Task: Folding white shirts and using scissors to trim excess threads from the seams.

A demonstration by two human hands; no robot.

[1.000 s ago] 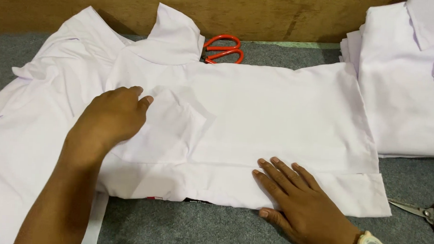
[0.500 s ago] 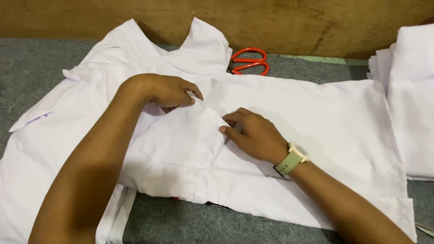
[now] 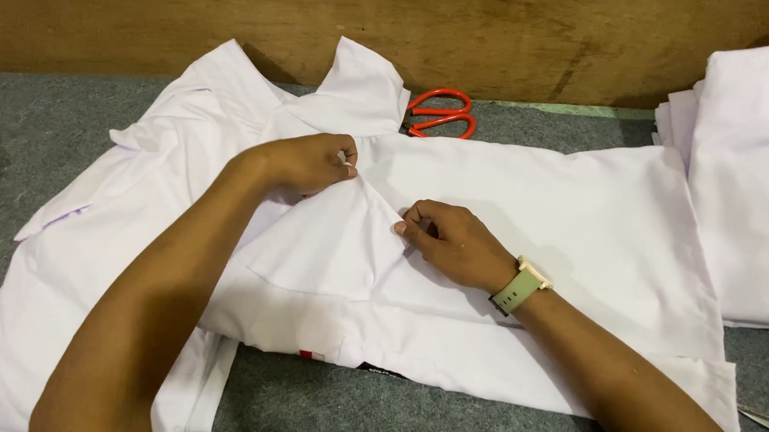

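A white shirt (image 3: 566, 215) lies spread on the grey table, collar toward the wooden wall. My left hand (image 3: 305, 162) pinches a raised fold of the shirt's fabric just below the collar (image 3: 355, 89). A little lower and to the right, my right hand (image 3: 452, 242), with a pale green watch on its wrist, grips the same ridge of cloth. The fabric rises in a crease between the two hands.
Orange-handled scissors (image 3: 438, 113) lie behind the shirt by the wooden wall (image 3: 513, 40). A stack of folded white shirts (image 3: 749, 189) sits at the right. More white cloth (image 3: 61, 297) lies under my left arm. A scissor tip (image 3: 764, 420) shows at the lower right.
A second ago both hands lay flat on the shirt. Since then they have come together near the collar and closed on a fold of fabric. The view has shifted left.
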